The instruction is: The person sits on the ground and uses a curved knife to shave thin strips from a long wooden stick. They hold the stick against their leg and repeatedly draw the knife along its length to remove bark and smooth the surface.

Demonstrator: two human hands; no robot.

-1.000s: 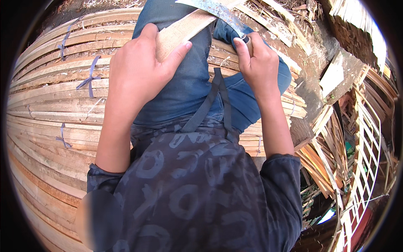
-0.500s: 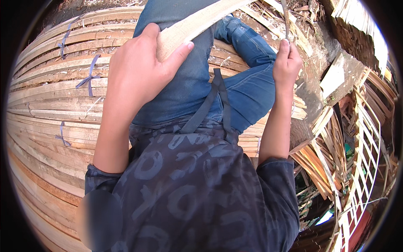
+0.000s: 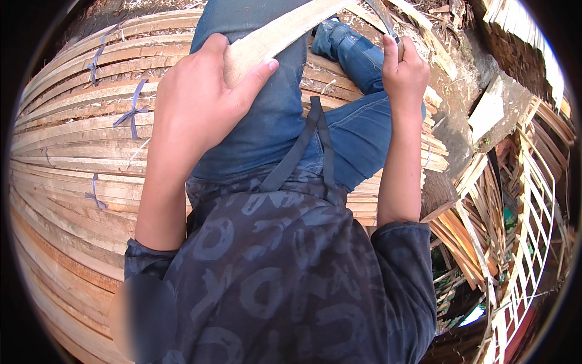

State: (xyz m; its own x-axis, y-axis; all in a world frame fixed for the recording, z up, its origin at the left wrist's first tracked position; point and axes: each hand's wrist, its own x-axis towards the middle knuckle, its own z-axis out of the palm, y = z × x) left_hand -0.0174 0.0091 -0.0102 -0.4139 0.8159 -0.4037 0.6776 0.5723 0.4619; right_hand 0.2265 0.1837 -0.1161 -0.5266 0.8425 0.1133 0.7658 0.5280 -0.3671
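Observation:
My left hand (image 3: 197,103) is closed around the near end of a pale wooden slat (image 3: 288,33), thumb along its edge. The slat slants up and right across my jeans and runs out at the top edge. My right hand (image 3: 405,70) grips the handle of a knife (image 3: 381,17), thumb up. Its narrow, dark grey blade points up and left toward the slat's far part. The blade's tip lies outside the picture, so I cannot tell whether it touches the wood.
Bundles of wooden slats (image 3: 79,155), bound with purple ties (image 3: 133,110), spread beneath and left of me. At right lie a stone block (image 3: 500,103), loose split strips (image 3: 479,224) and a white lattice panel (image 3: 524,267). Wood shavings litter the ground ahead.
My right hand has moved slightly up and left, and the knife has tilted from nearly upright to leaning left. My left hand and the slat have barely moved.

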